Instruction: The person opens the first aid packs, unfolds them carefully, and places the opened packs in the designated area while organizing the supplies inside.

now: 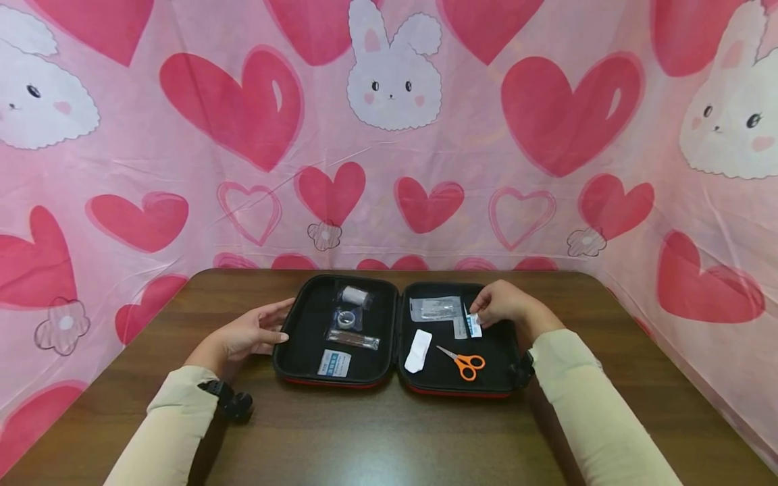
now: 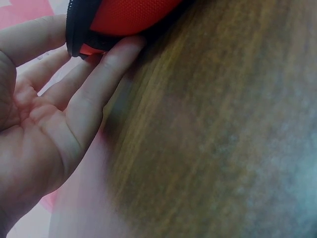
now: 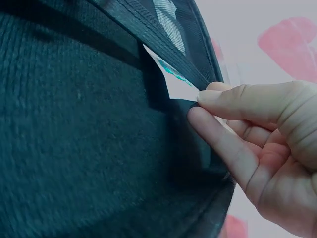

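Note:
A black-lined, red-shelled zip case point(image 1: 398, 337) lies unfolded on the table. At its left rim, my left hand point(image 1: 252, 331) holds the edge between thumb and fingers; in the left wrist view the fingers reach under the red shell point(image 2: 133, 17). My right hand point(image 1: 501, 302) is over the other half, pinching a small white and blue packet point(image 1: 474, 327) between thumb and index finger. Up close, a white corner of the packet point(image 3: 178, 88) shows beside a dark elastic strap point(image 3: 158, 42). Orange-handled scissors point(image 1: 469, 366) and a white wrapped strip point(image 1: 418, 351) lie nearer me.
The case's left half holds a white roll in clear wrap point(image 1: 355, 295), a tape roll point(image 1: 346, 319), a long clear packet point(image 1: 353, 339) and a blue-white packet point(image 1: 333, 363). A clear sleeve point(image 1: 436, 308) sits in the right half. Pink patterned cloth point(image 1: 389, 148) hangs behind the table.

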{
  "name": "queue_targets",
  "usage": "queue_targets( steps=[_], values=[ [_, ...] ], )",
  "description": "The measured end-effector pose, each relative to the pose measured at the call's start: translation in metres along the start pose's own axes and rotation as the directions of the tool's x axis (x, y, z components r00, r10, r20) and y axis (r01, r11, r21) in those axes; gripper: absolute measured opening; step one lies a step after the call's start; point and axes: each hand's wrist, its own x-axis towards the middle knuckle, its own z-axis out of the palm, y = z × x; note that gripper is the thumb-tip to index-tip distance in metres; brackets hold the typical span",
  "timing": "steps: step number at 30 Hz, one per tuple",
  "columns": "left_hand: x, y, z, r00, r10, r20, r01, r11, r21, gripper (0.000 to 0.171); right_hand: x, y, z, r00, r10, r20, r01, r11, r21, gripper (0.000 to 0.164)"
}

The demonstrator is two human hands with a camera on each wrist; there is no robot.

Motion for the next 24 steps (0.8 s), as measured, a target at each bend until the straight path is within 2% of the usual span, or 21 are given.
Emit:
queue_targets(
  steps=[8, 15, 24],
  values=[
    [0.001, -0.003, -0.002, 1.000, -0.005, -0.002, 0.005, 1.000, 0.001, 0.086, 0.005, -0.001, 0.009, 1.000, 0.018, -0.008, -0.018, 0.998, 0.055, 0.017],
    [0.001, -0.002, -0.001, 1.000, -0.012, -0.012, 0.012, 1.000, 0.009, 0.086, 0.008, 0.000, 0.015, 1.000, 0.014, -0.018, -0.013, 0.998, 0.053, 0.014],
    [-0.001, 0.000, 0.000, 1.000, 0.005, 0.009, -0.005, 1.000, 0.000, 0.086, 0.008, -0.004, 0.019, 1.000, 0.017, -0.015, -0.016, 0.999, 0.051, 0.017]
  ],
)
